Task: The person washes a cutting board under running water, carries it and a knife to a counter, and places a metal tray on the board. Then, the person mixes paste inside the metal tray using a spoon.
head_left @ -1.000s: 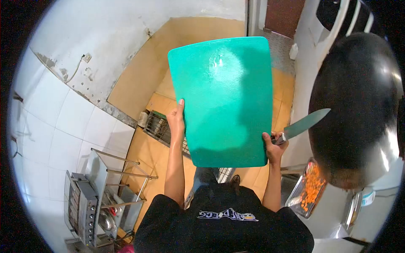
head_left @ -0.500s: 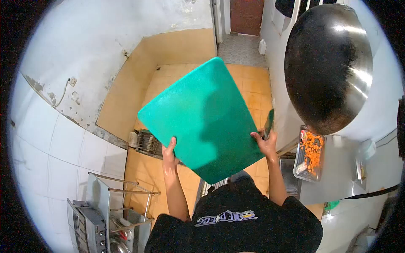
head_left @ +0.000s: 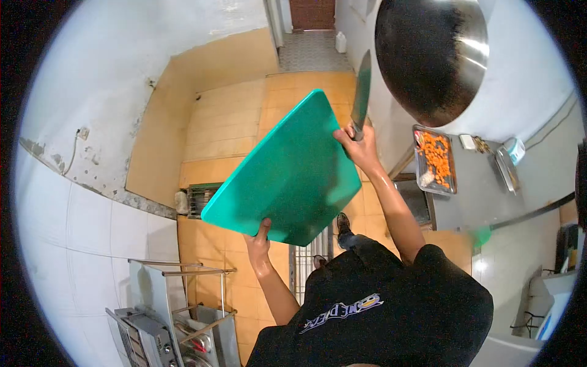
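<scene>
A large green cutting board (head_left: 284, 174) is held tilted in front of my body, one corner pointing up. My left hand (head_left: 259, 244) grips its lower edge, with the thumb on the face. At the board's right edge, my right hand (head_left: 359, 147) is closed round a knife (head_left: 362, 95) and also touches the board. The blade points up, away from me. The handle is mostly hidden in my fingers.
A metal tray (head_left: 454, 177) of orange pieces lies on the steel counter (head_left: 483, 208) at right. Above it hangs a large dark wok (head_left: 428, 61). A metal rack (head_left: 177, 269) and a stove-like appliance (head_left: 143, 336) stand at lower left. A floor grate (head_left: 310, 263) runs near my feet.
The board has turned and tilted, its right side rising. My right hand has moved up with the knife, whose blade now points upward. The view has swung, bringing more counter into sight.
</scene>
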Motion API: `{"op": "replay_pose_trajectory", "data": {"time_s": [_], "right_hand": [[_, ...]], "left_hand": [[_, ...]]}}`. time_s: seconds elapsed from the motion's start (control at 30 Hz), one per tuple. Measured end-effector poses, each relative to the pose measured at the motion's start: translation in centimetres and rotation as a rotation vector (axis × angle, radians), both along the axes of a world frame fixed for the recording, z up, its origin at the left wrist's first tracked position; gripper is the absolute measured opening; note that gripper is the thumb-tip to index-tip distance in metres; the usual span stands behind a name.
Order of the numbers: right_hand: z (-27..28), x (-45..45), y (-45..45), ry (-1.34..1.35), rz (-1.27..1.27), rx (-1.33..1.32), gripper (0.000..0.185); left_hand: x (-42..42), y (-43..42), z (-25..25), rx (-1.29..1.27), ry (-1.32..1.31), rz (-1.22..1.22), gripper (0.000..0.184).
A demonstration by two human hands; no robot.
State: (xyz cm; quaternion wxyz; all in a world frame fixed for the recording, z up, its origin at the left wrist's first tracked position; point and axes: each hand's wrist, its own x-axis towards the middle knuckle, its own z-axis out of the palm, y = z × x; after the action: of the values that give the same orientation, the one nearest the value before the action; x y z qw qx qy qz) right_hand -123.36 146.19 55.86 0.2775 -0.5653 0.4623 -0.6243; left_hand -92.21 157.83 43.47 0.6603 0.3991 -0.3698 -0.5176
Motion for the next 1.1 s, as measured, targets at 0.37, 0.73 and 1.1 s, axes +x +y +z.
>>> {"op": "replay_pose_trajectory", "data": {"time_s": [0.37,0.73,1.1], "right_hand": [[2.5,-2.2,1.6,-0.242,0.093,-0.288,0.031],[-21.8,-21.0,19.9,0.345,-0.048,0.594,0.051],[-22.2,-41.7,31.6,0.222,0.317,0.918,0.064]], "left_hand": [[-6.7,5.2,6.4,-0.167,-0.442,0.341,0.039],[-20.6,7.1,4.3,0.038,-1.046,0.372,0.025],[-32.9,13.5,-0.6,0.143,-1.157,0.281,0.031]]}}
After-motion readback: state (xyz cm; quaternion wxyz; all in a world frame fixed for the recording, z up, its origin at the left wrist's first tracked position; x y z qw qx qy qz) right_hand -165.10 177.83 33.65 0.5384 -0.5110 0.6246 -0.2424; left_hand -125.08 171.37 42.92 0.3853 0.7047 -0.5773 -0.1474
